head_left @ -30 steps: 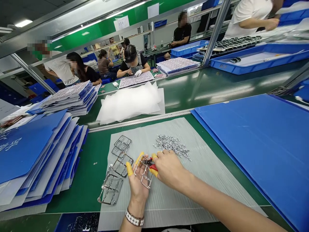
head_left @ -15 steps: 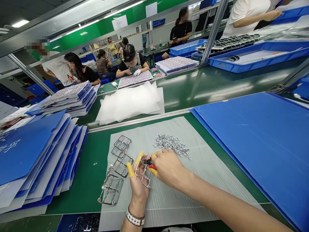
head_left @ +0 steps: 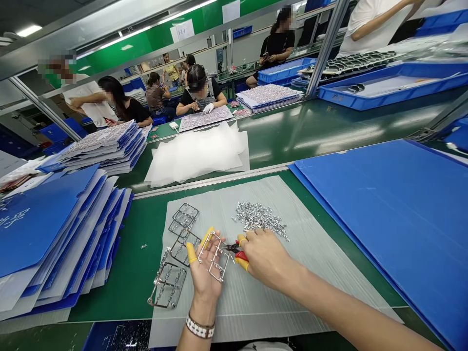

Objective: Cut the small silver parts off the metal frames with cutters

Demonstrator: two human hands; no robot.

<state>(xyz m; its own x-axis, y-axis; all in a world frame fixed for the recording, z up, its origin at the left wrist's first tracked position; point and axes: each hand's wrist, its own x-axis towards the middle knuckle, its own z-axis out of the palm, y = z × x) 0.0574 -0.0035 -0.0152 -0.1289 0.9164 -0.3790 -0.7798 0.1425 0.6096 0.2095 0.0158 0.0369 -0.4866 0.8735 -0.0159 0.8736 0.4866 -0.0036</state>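
My left hand (head_left: 204,278) holds up a small metal parts frame (head_left: 214,256), a rectangular sprue with rows of little pieces, and yellow finger cots cover its thumb and a fingertip. My right hand (head_left: 266,258) grips red-handled side cutters (head_left: 236,251), their jaws just right of the frame and apart from it or barely touching. Several similar frames (head_left: 171,282) lie on a grey corrugated sheet (head_left: 292,302) to the left of my hands. A heap of small cut silvery parts (head_left: 259,219) lies beyond my right hand.
A blue corrugated board (head_left: 383,219) lies to the right, and a stack of blue and white sheets (head_left: 54,234) to the left. Farther along the green bench are white foam sheets (head_left: 193,156). Co-workers sit and stand beyond, with blue trays (head_left: 391,83).
My right hand and the cutters have moved right, away from the frame. My left hand has shifted slightly left with the frame, which now tilts differently. The co-workers have shifted a little.
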